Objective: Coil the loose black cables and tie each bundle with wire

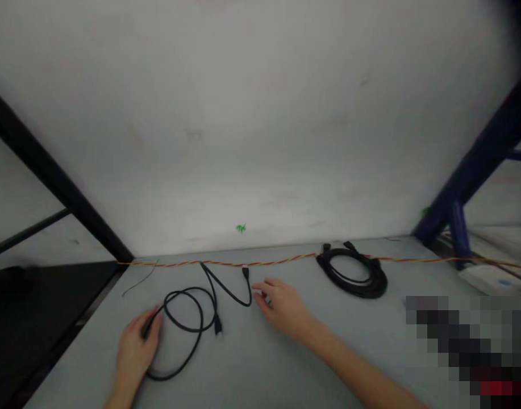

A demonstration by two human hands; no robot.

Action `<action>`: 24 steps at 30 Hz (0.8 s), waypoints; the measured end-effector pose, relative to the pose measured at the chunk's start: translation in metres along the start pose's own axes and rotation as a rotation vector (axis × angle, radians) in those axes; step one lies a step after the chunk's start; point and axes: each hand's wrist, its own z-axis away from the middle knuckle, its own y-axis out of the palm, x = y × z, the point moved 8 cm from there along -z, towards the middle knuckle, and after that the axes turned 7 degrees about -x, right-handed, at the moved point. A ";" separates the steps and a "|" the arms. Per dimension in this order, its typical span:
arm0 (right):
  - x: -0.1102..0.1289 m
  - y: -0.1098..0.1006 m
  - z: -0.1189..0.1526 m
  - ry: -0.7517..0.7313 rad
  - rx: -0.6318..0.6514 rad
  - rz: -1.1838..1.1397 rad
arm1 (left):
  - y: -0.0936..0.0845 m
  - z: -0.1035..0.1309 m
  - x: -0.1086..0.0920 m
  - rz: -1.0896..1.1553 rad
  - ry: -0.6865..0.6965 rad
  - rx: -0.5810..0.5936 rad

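Observation:
A loose black cable (199,309) lies in loops on the grey table (243,369). My left hand (138,341) is closed around part of it at the left. One black connector (218,324) of the cable rests near the middle, and another connector (245,272) points up by the twisted red and yellow wire (277,262). Just right of the cable's bend, my right hand (277,301) hovers with thumb and fingers curved and apart, nothing visible between them.
A coiled black cable (358,288) lies at the right, over the twisted wire. A thin dark wire (141,282) is at the left. A black post (55,170) and a blue post (477,153) flank the pale wall (260,142). A white object (494,278) is at far right.

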 end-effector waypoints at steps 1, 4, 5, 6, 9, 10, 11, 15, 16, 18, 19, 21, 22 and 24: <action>0.007 0.002 -0.001 -0.042 0.025 -0.007 | 0.000 0.004 -0.001 0.034 -0.043 0.005; 0.028 0.006 0.004 -0.148 0.091 -0.057 | -0.003 0.019 -0.005 0.176 -0.206 -0.004; 0.034 0.007 0.007 -0.160 0.103 -0.083 | -0.003 0.023 -0.007 0.229 -0.249 -0.018; 0.040 0.009 0.011 -0.164 0.114 -0.118 | -0.002 0.027 -0.011 0.280 -0.284 -0.032; 0.059 0.019 0.023 -0.121 0.106 -0.282 | 0.007 0.038 -0.023 0.428 -0.367 -0.041; 0.066 0.023 0.027 -0.096 0.082 -0.336 | 0.011 0.041 -0.027 0.493 -0.393 -0.042; 0.071 0.027 0.031 -0.063 0.038 -0.367 | 0.015 0.045 -0.032 0.573 -0.421 -0.043; 0.101 0.052 0.042 -0.125 -0.026 -0.230 | 0.024 0.059 -0.046 0.832 -0.516 -0.047; 0.107 0.058 0.043 -0.165 -0.024 -0.161 | 0.024 0.061 -0.048 0.854 -0.534 -0.050; 0.116 0.070 0.042 -0.237 0.002 -0.038 | 0.019 0.062 -0.046 0.862 -0.576 -0.074; 0.118 0.074 0.042 -0.273 0.020 0.010 | 0.017 0.061 -0.043 0.855 -0.612 -0.082; 0.121 0.077 0.042 -0.358 0.044 0.073 | 0.013 0.056 -0.036 0.797 -0.694 -0.074; 0.122 0.076 0.042 -0.399 0.045 0.090 | 0.012 0.053 -0.033 0.746 -0.724 -0.049; 0.121 0.072 0.045 -0.473 0.041 0.101 | 0.014 0.046 -0.031 0.613 -0.745 0.044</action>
